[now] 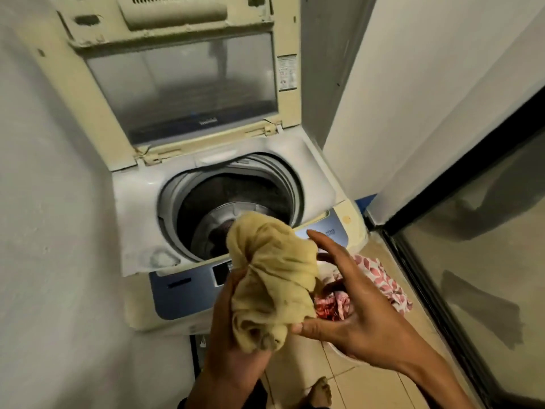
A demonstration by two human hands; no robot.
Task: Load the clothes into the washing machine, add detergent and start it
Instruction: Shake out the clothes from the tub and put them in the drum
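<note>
The left hand (233,329) grips a bunched yellow cloth (271,278) from below, fingers curled round its lower part. The right hand (351,305) is open beside it, fingers spread, thumb touching the cloth's near right edge, holding nothing.

The cloth stands roughly upright, long axis running near to far, its top leaning over the near rim of the drum (230,208). The drum opening lies directly beyond and slightly left of the cloth, so the left hand is nearer to it. The washing machine (141,202) has its lid (182,84) raised, the way in unobstructed. Something dark lies at the drum bottom; what it is cannot be told.

The cloth is pale mustard yellow, crumpled, gathered into folds, with darker smudges near its lower end.

Patterned pink and white clothes (380,278) remain in a basket (339,349) on the floor, near right. Judgement: loading is under way; detergent and start are outstanding.
</note>
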